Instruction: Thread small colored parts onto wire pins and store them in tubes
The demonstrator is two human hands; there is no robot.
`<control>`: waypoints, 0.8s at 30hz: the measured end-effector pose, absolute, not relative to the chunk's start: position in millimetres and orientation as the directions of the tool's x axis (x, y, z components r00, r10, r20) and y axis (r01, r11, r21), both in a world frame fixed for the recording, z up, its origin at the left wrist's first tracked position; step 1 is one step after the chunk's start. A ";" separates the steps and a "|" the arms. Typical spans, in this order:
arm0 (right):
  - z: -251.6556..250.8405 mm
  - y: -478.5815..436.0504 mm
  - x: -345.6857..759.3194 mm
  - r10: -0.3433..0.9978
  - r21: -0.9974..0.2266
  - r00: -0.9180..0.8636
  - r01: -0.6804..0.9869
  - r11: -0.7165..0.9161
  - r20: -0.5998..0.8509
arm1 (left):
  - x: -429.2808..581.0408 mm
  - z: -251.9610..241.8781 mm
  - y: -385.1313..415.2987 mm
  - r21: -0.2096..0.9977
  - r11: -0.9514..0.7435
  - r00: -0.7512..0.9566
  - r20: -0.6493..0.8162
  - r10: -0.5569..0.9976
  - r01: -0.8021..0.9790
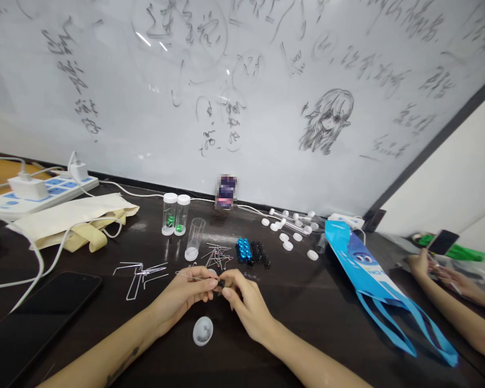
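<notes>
My left hand (186, 293) pinches a thin metal wire (186, 275) that sticks out to the left. Against its tip, the fingers of my right hand (246, 296) close on a small black piece (221, 283); its exact kind is too small to make out. Below the hands stands a small white cup (202, 331) with tiny bits inside. Beyond the fingers lie a pile of thin metal pins (218, 256), a block of blue beads (243, 249) and several small black pieces (261, 253). Bent metal wires (135, 280) lie to the left.
An uncapped clear tube (195, 237) stands near two capped tubes (170, 215) with green bits. White caps (288, 246) and clear tubes lie at the back right, by a blue bag (359, 258). Left are a dark phone (44, 323) and power strip (60, 186). Another person's hands (420, 267) hold a phone.
</notes>
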State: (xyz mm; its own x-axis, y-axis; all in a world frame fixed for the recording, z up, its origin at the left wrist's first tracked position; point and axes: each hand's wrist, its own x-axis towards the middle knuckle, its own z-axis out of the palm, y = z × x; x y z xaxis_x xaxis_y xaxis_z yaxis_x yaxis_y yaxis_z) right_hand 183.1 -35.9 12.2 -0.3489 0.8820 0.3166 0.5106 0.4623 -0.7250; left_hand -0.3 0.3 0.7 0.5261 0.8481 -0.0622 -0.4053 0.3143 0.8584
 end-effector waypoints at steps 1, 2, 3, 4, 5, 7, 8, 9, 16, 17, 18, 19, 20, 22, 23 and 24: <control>12.2 -35.9 183.0 0.882 -0.724 -0.347 0.512 0.463 0.320 | -0.3 1.1 0.0 0.858 0.316 0.525 -0.065 0.848 -0.404; 12.2 -36.0 182.8 0.880 -0.717 -0.347 0.517 0.468 0.325 | -0.2 1.5 -0.3 0.858 0.317 0.525 -0.067 0.849 -0.404; 12.3 -36.0 182.6 0.878 -0.708 -0.350 0.524 0.474 0.328 | -0.1 1.9 -0.4 0.857 0.317 0.524 -0.067 0.849 -0.405; 12.4 -36.1 182.5 0.876 -0.701 -0.353 0.529 0.477 0.329 | 0.1 2.3 -0.4 0.856 0.317 0.523 -0.066 0.850 -0.407; 12.5 -36.1 182.4 0.875 -0.701 -0.353 0.529 0.478 0.330 | 0.2 2.6 -0.4 0.855 0.319 0.522 -0.067 0.850 -0.409; 12.5 -36.0 182.3 0.877 -0.716 -0.348 0.513 0.474 0.332 | 0.4 3.2 -0.2 0.854 0.324 0.521 -0.074 0.850 -0.408; 12.3 -36.0 182.4 0.879 -0.726 -0.342 0.502 0.470 0.332 | 0.4 3.4 -0.1 0.853 0.327 0.521 -0.078 0.850 -0.405; 11.9 -36.0 182.4 0.882 -0.735 -0.334 0.494 0.465 0.333 | 0.4 3.6 0.0 0.853 0.331 0.521 -0.084 0.849 -0.403; 9.6 -36.2 182.9 0.883 -0.731 -0.323 0.500 0.465 0.340 | 0.3 1.3 0.1 0.849 0.344 0.517 -0.100 0.850 -0.401; 9.6 -36.4 183.0 0.882 -0.735 -0.322 0.493 0.466 0.343 | 0.6 0.7 0.5 0.848 0.346 0.517 -0.103 0.850 -0.401; 9.7 -36.6 183.1 0.882 -0.738 -0.321 0.487 0.467 0.346 | 0.8 0.1 0.9 0.848 0.348 0.518 -0.104 0.849 -0.400; 9.8 -36.7 183.1 0.881 -0.736 -0.321 0.487 0.469 0.349 | 1.2 -0.5 1.5 0.848 0.348 0.520 -0.103 0.848 -0.400; 10.0 -36.9 183.0 0.879 -0.730 -0.323 0.494 0.472 0.351 | 1.4 -1.0 1.9 0.848 0.347 0.522 -0.100 0.847 -0.401; 10.4 -37.0 182.9 0.876 -0.708 -0.328 0.519 0.479 0.353 | 1.8 -1.8 2.6 0.848 0.342 0.525 -0.090 0.846 -0.405; 10.6 -36.9 182.8 0.875 -0.696 -0.330 0.533 0.482 0.353 | 1.8 -2.2 2.7 0.848 0.340 0.526 -0.087 0.846 -0.407; 10.8 -36.7 182.8 0.875 -0.687 -0.332 0.543 0.482 0.352 | 1.7 -2.5 2.7 0.847 0.339 0.525 -0.086 0.847 -0.409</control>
